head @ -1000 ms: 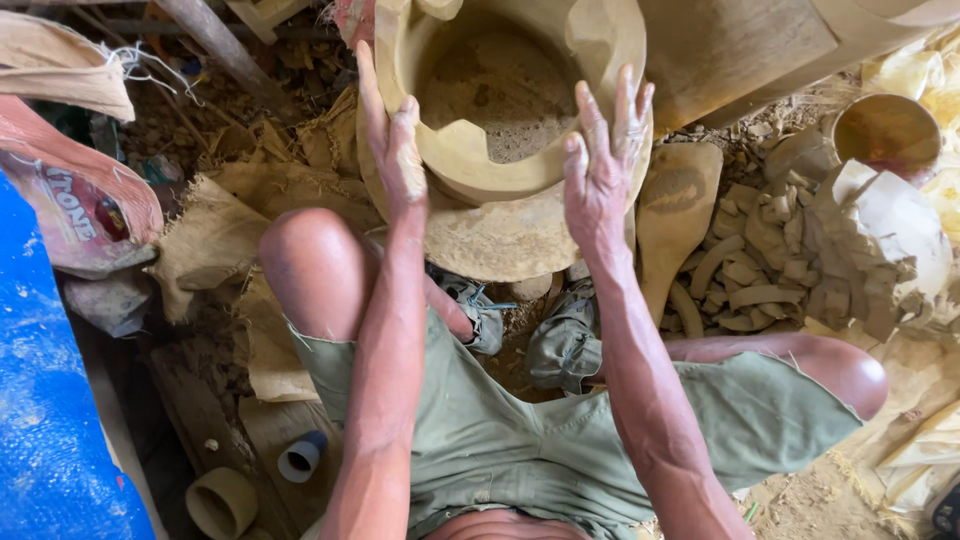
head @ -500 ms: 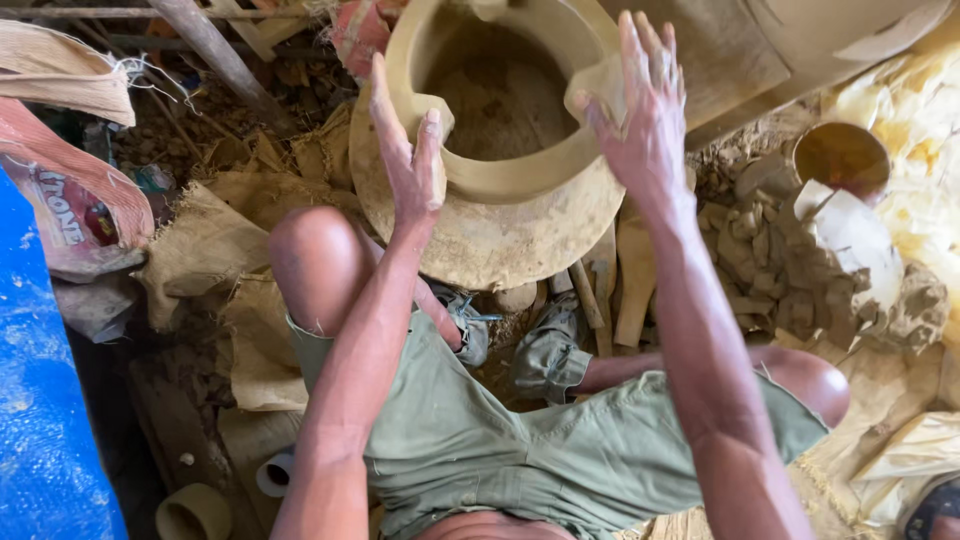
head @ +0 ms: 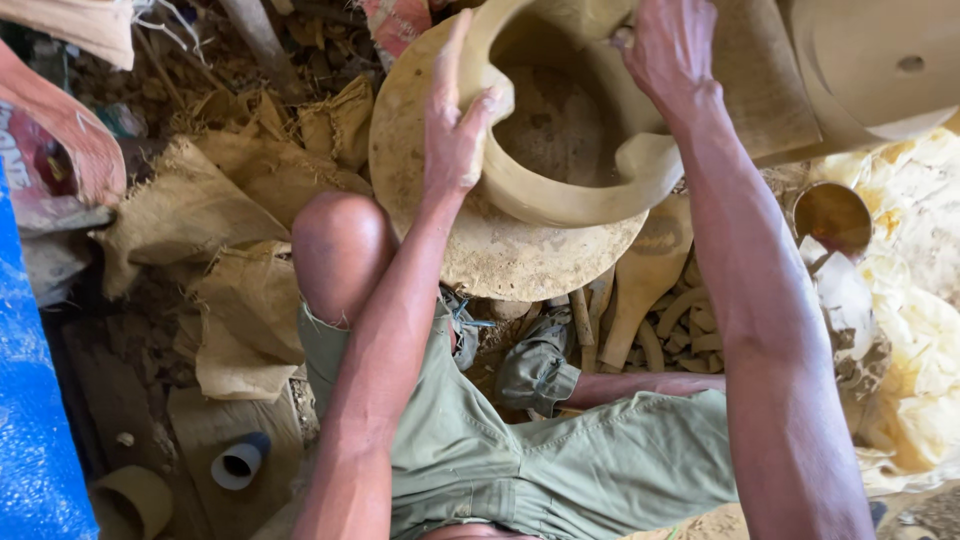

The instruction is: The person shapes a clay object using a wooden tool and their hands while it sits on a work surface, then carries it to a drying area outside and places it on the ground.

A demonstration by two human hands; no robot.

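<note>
Meanwhile, L hand (head: 452, 130) w/ fingers spread is pressing wet clay pot (head: 580, 190) wall; R hand (head: 668, 48) is gripping far rim. Uneven pressure is risking collapse, probably.

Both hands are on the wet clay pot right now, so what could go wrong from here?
1. The pot has an uneven, wavy rim; the left hand pressing outside and the right hand at the far rim could likely push the soft wall further out of shape.
2. The pot sits on a round base that overhangs tools and scraps below; a shove might tip it.
</note>
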